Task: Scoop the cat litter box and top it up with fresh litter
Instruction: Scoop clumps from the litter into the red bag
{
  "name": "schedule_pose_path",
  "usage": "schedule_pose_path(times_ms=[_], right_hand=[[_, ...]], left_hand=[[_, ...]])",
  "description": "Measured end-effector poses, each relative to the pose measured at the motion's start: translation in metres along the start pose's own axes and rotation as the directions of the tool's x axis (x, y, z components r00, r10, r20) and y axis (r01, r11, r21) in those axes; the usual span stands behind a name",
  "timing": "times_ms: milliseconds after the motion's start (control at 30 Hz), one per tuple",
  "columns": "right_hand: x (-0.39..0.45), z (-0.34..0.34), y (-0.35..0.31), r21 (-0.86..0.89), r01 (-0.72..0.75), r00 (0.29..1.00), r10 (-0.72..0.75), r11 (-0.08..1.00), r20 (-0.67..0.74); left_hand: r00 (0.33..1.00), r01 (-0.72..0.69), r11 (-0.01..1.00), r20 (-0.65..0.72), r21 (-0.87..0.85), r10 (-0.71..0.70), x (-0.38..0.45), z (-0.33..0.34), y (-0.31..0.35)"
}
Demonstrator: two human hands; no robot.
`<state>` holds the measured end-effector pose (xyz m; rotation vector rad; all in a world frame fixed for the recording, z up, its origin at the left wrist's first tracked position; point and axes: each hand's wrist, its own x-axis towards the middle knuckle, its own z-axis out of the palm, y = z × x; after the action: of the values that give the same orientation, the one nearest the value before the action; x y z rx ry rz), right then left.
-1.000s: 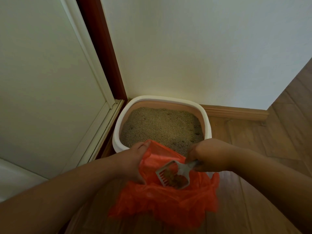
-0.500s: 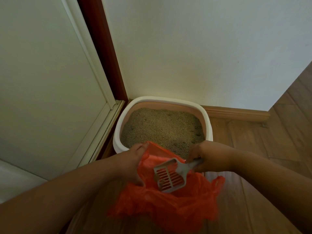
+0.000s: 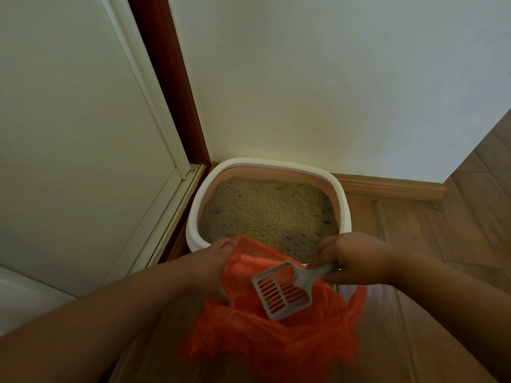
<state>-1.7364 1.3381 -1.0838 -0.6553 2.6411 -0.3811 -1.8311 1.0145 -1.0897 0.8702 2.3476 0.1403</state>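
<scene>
- Head view, looking down into a room corner: a pale painted wall (image 3: 331,78) meets a white panelled door (image 3: 69,134) with a dark red-brown frame (image 3: 168,78), above a brown wooden plank floor (image 3: 456,244).
- Pushed into that corner sits a rounded plastic cat litter box with a white rim and pinkish inner wall (image 3: 344,205), holding a bed of beige granular litter (image 3: 265,214). A few darker patches show near its right and front edges; whether they are clumps cannot be told.
- Just in front of the box, a thin orange plastic bag (image 3: 276,341) is held open above the floor, its far edge overlapping the box's near rim.
- A person's left hand (image 3: 213,269) grips the bag's left edge, fingers curled round the plastic to keep the mouth wide.
- Their right hand (image 3: 356,261) is closed round the handle of a grey slotted plastic scoop (image 3: 282,290), which hangs tilted over the bag's opening.
- Its slots look empty, with orange showing through them.
- Judging by this, scooping is under way with one load tipped out; more passes may be needed, and the top-up is not yet done. No fresh litter supply is in view.
</scene>
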Motion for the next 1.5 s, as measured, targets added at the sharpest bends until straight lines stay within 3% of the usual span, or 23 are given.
schedule_pose_path(times_ms=[133, 267, 400, 567, 967, 1233, 1400, 1500], right_hand=[[-0.003, 0.005, 0.010, 0.379, -0.171, 0.979, 0.200, 0.909, -0.037], [-0.003, 0.015, 0.018, 0.678, -0.288, 0.893, 0.445, 0.676, -0.065], [-0.002, 0.017, 0.022, 0.699, -0.340, 0.840, 0.538, 0.629, -0.075], [-0.008, 0.013, 0.029, 0.728, -0.312, 0.884, 0.467, 0.610, -0.012], [-0.003, 0.010, 0.048, 0.871, -0.243, 0.786, 0.613, 0.427, -0.081], [0.014, -0.011, 0.061, 0.890, -0.223, 0.700, 0.700, 0.398, -0.138], [0.020, -0.016, 0.066, 0.934, -0.193, 0.624, 0.772, 0.301, -0.120], [0.025, -0.006, 0.060, 0.954, -0.232, 0.580, 0.814, 0.191, -0.022]], left_hand=[[1.000, 0.006, 1.000, -0.017, -0.017, -0.006, -0.002, -0.001, -0.007], [0.999, 0.024, 0.999, -0.022, -0.032, -0.024, -0.002, 0.001, -0.007], [0.999, 0.040, 0.998, -0.018, -0.043, -0.041, -0.001, 0.002, -0.007], [0.997, 0.072, 0.995, -0.025, -0.066, -0.074, 0.001, 0.003, -0.013], [0.998, 0.058, 0.995, -0.023, -0.077, -0.060, 0.007, 0.003, -0.017], [0.999, 0.036, 0.996, -0.029, -0.078, -0.039, 0.016, 0.005, -0.014], [1.000, 0.019, 0.995, -0.017, -0.095, -0.021, 0.017, 0.008, -0.015], [1.000, 0.007, 0.993, -0.010, -0.114, -0.008, 0.015, 0.009, -0.015]])
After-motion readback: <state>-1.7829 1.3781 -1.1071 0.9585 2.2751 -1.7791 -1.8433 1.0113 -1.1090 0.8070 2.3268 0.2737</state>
